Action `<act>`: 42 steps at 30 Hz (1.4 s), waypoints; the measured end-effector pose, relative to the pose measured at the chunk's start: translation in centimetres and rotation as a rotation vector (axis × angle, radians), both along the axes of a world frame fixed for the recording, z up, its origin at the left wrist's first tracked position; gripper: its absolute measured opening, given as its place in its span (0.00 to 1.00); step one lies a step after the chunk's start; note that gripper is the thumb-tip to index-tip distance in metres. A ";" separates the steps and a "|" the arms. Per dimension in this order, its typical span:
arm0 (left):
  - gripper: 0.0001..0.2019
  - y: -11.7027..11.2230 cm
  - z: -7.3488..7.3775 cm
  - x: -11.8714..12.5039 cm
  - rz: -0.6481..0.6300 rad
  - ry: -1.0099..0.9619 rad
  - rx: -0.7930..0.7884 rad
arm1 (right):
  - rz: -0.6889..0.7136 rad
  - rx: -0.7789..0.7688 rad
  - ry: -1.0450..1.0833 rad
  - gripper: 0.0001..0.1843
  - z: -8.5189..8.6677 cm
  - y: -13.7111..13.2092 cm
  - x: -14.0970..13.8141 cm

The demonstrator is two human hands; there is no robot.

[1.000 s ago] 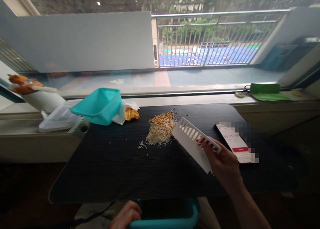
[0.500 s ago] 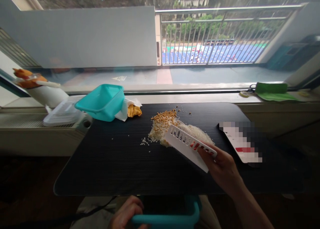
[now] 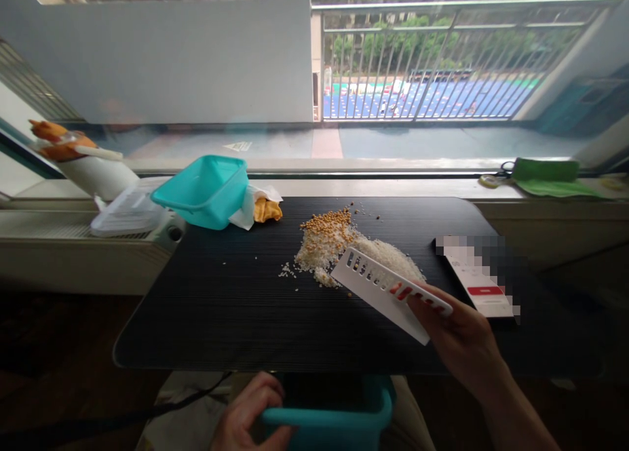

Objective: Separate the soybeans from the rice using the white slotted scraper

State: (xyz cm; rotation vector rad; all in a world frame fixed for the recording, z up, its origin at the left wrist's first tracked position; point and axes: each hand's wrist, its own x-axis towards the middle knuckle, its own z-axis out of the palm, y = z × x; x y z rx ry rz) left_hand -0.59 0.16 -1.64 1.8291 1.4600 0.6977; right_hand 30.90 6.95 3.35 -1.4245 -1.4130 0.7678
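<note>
My right hand [image 3: 464, 336] is closed around one end of a white slotted plastic piece [image 3: 378, 303], held tilted over the table. Its far end overlaps the near side of a heap of white rice [image 3: 388, 255] in my view; whether it touches the grains I cannot tell. Yellow soybeans [image 3: 328, 220] lie on the back left of the heap, partly mixed into the rice. Below the table's front edge, my left hand [image 3: 253, 408] grips the left side of a teal plastic bin [image 3: 334, 419], thumb outside the rim. The bin's inside is dark.
The black table [image 3: 221, 313] has stray grains left of the heap. A second teal container [image 3: 201, 192] tilts at the back left beside a crumpled yellow cloth [image 3: 268, 210]. A phone [image 3: 479, 280] lies on the right. A green cloth [image 3: 545, 176] rests on the sill.
My right hand has drawn the slotted piece slightly right and toward me. My left hand stays on the bin's rim. The whole view has shifted a little.
</note>
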 end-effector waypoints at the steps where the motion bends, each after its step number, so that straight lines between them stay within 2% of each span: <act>1: 0.08 0.0 0.0 0.0 0.002 0.002 -0.006 | 0.009 -0.014 0.005 0.10 0.0 -0.1 0.0; 3: 0.08 -0.1 -0.1 0.0 0.012 0.001 -0.015 | 0.004 -0.026 0.018 0.10 0.2 -0.2 -0.1; 8: 0.07 -0.2 -0.1 -0.1 0.017 0.001 -0.030 | -0.114 -0.071 0.104 0.09 1.6 -1.0 -0.4; 13: 0.07 -0.2 -0.1 0.0 0.016 -0.011 -0.034 | -0.103 -0.186 0.138 0.12 1.9 -2.2 0.9; 16: 0.08 -0.1 0.0 0.2 0.022 -0.014 -0.018 | -0.014 -0.213 0.095 0.12 1.8 -2.9 1.8; 21: 0.09 0.1 0.4 0.4 -0.004 -0.016 0.034 | 0.354 -0.108 -0.051 0.11 3.1 -3.5 2.0; 23: 0.09 0.1 0.4 0.3 -0.006 -0.015 0.035 | 0.415 -0.076 -0.066 0.12 3.7 -3.7 2.3; 28: 0.09 0.1 0.5 0.6 -0.005 -0.004 0.021 | 0.090 -0.142 -0.110 0.11 3.4 -4.2 5.2; 33: 0.08 0.1 0.9 1.5 -0.011 -0.013 -0.062 | 0.027 -0.293 -0.067 0.14 2.6 -4.5 7.7; 38: 0.08 0.1 1.2 2.0 -0.004 -0.013 -0.099 | 0.151 -0.293 -0.050 0.12 3.7 -5.0 5.6; 39: 0.08 0.1 1.2 2.0 -0.001 -0.014 -0.098 | 0.136 -0.299 -0.024 0.13 3.9 -5.0 5.0; 42: 0.08 0.1 1.2 2.1 0.007 -0.030 -0.095 | -0.045 -0.237 0.092 0.15 3.7 -4.3 3.6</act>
